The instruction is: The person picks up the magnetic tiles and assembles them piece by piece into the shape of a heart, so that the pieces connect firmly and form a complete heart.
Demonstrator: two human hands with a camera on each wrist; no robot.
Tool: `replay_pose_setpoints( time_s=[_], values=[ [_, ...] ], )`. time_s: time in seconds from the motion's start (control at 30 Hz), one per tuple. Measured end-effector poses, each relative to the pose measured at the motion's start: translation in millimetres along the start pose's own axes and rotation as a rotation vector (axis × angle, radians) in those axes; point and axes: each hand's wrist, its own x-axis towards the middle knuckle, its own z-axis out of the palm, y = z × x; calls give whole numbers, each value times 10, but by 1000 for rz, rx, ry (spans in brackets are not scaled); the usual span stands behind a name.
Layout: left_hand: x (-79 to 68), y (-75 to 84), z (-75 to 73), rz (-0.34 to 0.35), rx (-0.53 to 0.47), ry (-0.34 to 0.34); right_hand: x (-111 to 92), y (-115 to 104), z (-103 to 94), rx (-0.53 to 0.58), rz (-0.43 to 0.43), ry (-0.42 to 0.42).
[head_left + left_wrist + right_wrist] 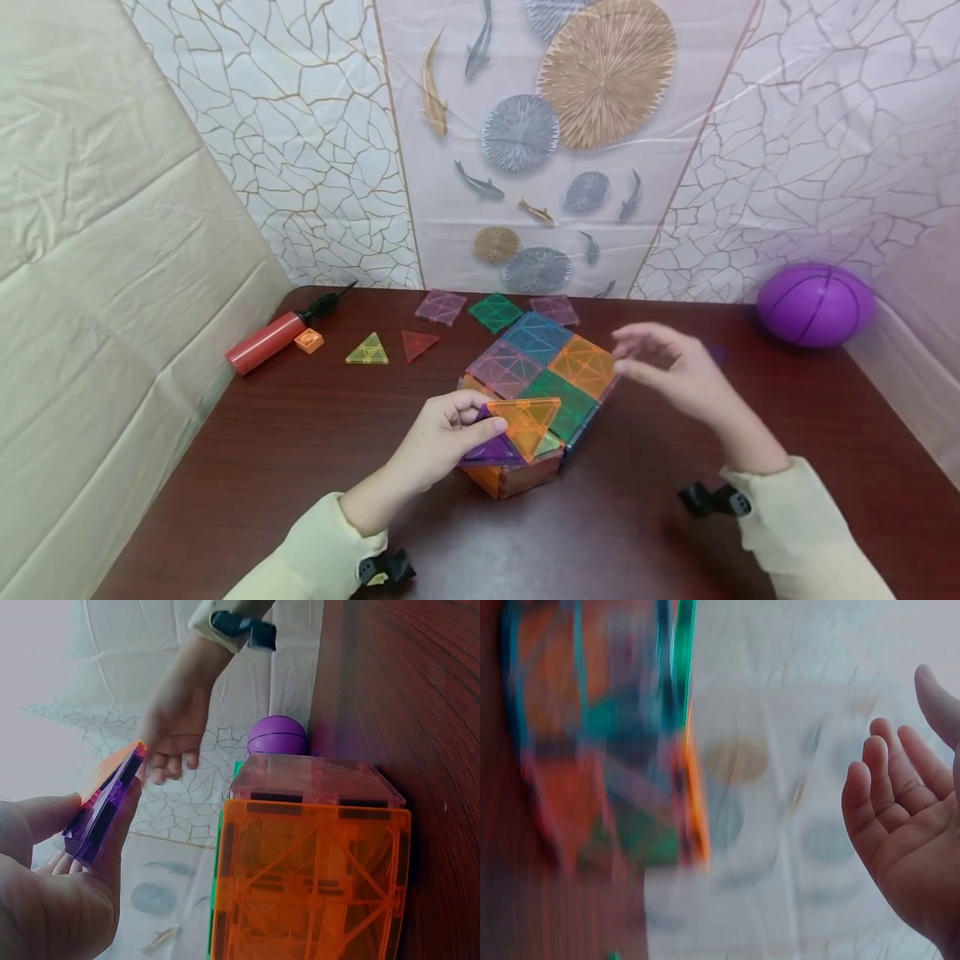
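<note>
My left hand (438,437) pinches an orange triangular magnetic tile (527,421) together with a purple tile (106,814), the two stacked at an angle between thumb and fingers. They are above the near end of a box built of translucent magnetic tiles (564,403). Blue, pink, orange and green squares cover the box's top; orange and reddish tiles form walls at its near end. My right hand (678,372), its fingers loosely bent and holding nothing, hovers by the box's right side. In the right wrist view the box is blurred.
Along the table's back lie two pink square tiles (441,307) and a green square tile (496,312). Left of the box are a red triangle (417,343), a yellow triangle (368,350), an orange block (309,340) and a red cylinder (264,342). A purple ball (815,305) sits back right.
</note>
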Motion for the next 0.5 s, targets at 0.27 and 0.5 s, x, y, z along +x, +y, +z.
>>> replay_pose_setpoints(
  time_s=[0.27, 0.5],
  values=[
    [-7, -15, -38, -19, -15, 11, 196, 755, -463, -85, 226, 50],
    [7, -33, -62, -46, -50, 10, 136, 1308, -748, -194, 449, 12]
  ],
)
